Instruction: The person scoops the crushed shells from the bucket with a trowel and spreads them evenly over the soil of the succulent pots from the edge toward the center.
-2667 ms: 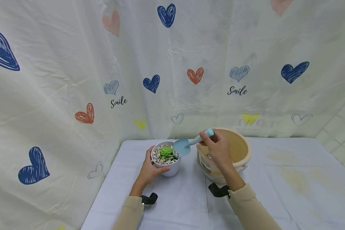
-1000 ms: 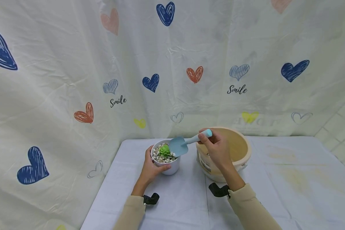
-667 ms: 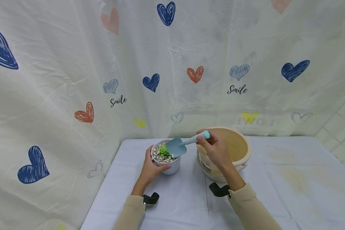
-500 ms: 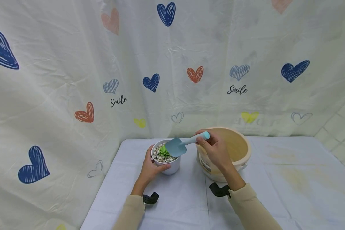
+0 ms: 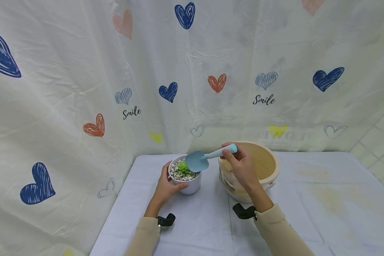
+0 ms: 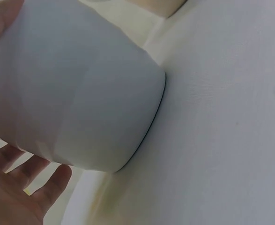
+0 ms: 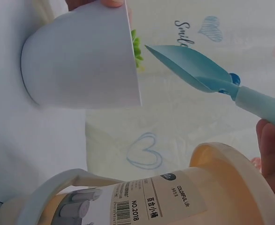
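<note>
A white flowerpot [image 5: 190,186] stands on the table, filled with pale pebbles around a green succulent [image 5: 183,167]. My left hand [image 5: 167,185] holds the pot from its left side, thumb across the front and fingers behind. In the left wrist view, thumb and fingers lie on opposite sides of the pot wall [image 6: 81,89]. My right hand [image 5: 242,166] grips the handle of a light blue hand trowel [image 5: 197,161]. Its blade points left and overlaps the pot's right rim in the head view. The right wrist view shows the trowel blade [image 7: 193,68] above the pebbles, apart from the plant.
Just right of the pot, below my right hand, stands a cream plastic bucket [image 5: 271,172] with a handle and a printed label [image 7: 156,199]. A white cloth covers the table [image 5: 204,227]. Behind it hangs a curtain [image 5: 236,46] printed with hearts.
The trowel blade first moved left over the succulent, with its tip dipping toward the pebbles. Over the last half second it has risen slightly and shifted right. The left hand stays on the pot.
</note>
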The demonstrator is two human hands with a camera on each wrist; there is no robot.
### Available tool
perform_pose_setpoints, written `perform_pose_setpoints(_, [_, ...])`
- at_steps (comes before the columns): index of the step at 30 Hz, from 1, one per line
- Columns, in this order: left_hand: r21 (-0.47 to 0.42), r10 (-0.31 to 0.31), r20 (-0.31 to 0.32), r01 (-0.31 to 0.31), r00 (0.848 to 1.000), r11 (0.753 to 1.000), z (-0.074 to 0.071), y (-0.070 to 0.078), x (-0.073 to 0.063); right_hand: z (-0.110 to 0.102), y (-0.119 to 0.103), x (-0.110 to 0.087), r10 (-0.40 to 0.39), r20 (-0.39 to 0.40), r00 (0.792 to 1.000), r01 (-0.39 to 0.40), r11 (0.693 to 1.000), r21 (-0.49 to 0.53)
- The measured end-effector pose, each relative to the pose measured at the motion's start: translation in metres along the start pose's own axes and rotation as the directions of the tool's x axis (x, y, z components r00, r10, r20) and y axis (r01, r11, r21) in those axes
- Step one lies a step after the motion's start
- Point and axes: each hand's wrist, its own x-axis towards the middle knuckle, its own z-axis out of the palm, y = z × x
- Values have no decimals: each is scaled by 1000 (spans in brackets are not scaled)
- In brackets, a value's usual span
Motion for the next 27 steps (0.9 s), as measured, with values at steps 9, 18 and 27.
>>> perform_pose_setpoints(9, [4, -7, 41, 7, 999, 1000, -7, 1, 2, 2, -1, 2, -10, -123, 992, 23, 995, 101])
perform_pose_setpoints(18, [41, -25, 75, 22, 997, 999, -19, 12, 0, -14, -9, 2, -11, -396, 918, 91, 979, 183])
perform_pose_setpoints(27, [85, 251, -192, -239, 949, 967, -13, 67, -6, -66, -27, -1, 2, -509, 861, 123, 970, 212])
